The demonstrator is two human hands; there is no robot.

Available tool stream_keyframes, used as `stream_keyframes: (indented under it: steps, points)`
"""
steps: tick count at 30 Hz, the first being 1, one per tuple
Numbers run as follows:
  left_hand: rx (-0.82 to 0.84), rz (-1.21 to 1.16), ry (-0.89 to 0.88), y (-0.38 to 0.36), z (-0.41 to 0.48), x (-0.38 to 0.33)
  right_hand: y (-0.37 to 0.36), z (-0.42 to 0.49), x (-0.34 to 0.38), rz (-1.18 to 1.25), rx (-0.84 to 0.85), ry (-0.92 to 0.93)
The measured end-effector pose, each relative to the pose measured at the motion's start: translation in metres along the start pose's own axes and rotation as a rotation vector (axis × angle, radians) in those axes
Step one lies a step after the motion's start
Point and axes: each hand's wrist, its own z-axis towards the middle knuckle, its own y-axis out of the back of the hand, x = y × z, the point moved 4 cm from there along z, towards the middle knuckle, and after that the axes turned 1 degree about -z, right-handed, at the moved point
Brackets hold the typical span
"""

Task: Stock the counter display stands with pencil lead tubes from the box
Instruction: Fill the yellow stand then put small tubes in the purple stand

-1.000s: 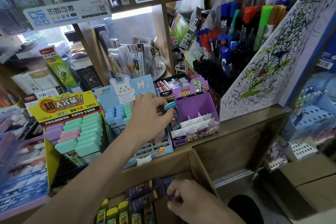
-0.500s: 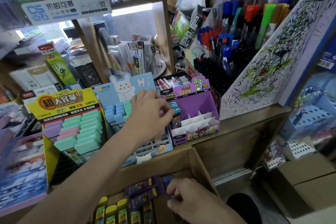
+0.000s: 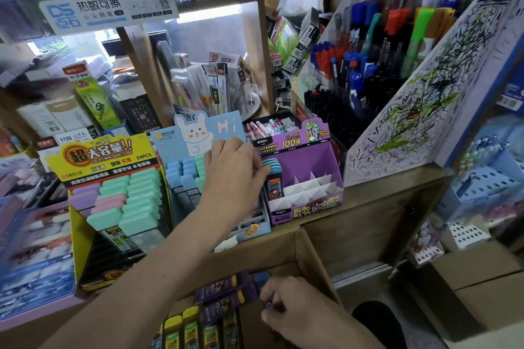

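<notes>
Cramped stationery shop corner, shelves stuffed with pens and a wooden tabletop [image 3: 382, 198] lined with cardboard stands. The one being filled is the purple stand [image 3: 306, 159], between the blue bunny stand [image 3: 195, 133] and a big scribbled-on test card [image 3: 425, 110].

The left hand [image 3: 235, 170] is reaching over the bunny stand. Its fingers are curled, with the tips pinching the teal cap of a lead tube [image 3: 273, 187]. That tube stands upright in the front of the purple stand's left column, with more teal caps lined up right behind it. Holding it by the cap makes sense to me: the slots are narrow paper dividers, so you steer from the top and let the body slide down. The slots to the right look empty, so I'd say the job is early on for this stand.

Down low, the right hand [image 3: 295, 314] is inside the cardboard box [image 3: 314, 261], with its fingers wrapped around a blue-capped tube [image 3: 262, 278]. My guess is that it's lining up the next one so the hands can alternate. More tubes lie in rows in the box, including yellow-capped ones [image 3: 181, 331].
</notes>
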Motion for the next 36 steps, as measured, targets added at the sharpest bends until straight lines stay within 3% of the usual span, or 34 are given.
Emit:
stream_keyframes:
  steps: [11,18,21,28,36]
  points:
    - [-0.066,-0.152,-0.033,0.029,-0.021,0.001,0.0,0.002,0.001,-0.004,-0.049,0.002]
    - [-0.069,-0.216,0.049,0.064,-0.106,0.037,-0.004,0.002,-0.003,-0.004,-0.174,0.023]
    - [0.025,-0.274,0.164,0.058,-0.149,0.062,-0.005,0.003,-0.002,-0.022,-0.193,0.015]
    - [0.483,-0.24,0.519,0.007,-0.206,0.114,-0.006,0.006,0.015,-0.147,-0.131,-0.034]
    - [0.579,-0.093,0.262,-0.034,-0.194,0.107,-0.005,-0.008,0.018,-0.402,-0.131,-0.226]
